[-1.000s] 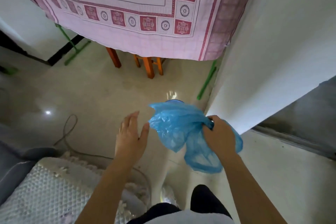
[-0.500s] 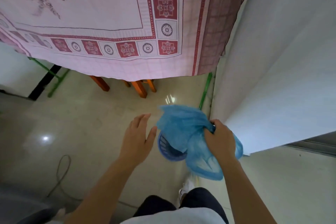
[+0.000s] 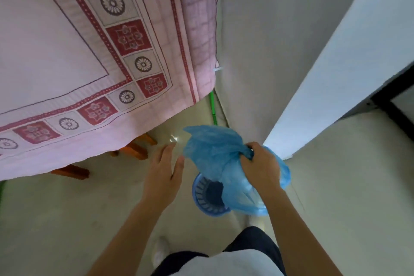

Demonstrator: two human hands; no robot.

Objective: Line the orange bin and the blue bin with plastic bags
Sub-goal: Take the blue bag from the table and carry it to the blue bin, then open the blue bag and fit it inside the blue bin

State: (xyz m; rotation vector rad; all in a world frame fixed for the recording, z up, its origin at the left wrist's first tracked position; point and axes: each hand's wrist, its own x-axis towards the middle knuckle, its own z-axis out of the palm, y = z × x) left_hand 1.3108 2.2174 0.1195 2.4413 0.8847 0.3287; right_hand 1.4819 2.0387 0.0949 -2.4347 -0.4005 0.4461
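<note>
A small blue bin (image 3: 202, 199) with a slotted wall stands on the pale floor just in front of my feet. Above it hangs a crumpled blue plastic bag (image 3: 215, 154), which covers the bin's right half. My right hand (image 3: 261, 163) grips the bunched bag from the right side. My left hand (image 3: 164, 168) hovers to the left of the bag with fingers straight, holding nothing. No orange bin is in view.
A pink patterned cloth (image 3: 89, 63) hangs over a table at upper left, with orange wooden legs (image 3: 132, 152) under it. A white wall corner (image 3: 291, 119) stands close on the right. A green pole (image 3: 212, 107) leans by the wall.
The view has moved closer to the wall corner and the blue bin now shows under the bag. My right hand keeps its grip; my left hand stays open beside the bag.
</note>
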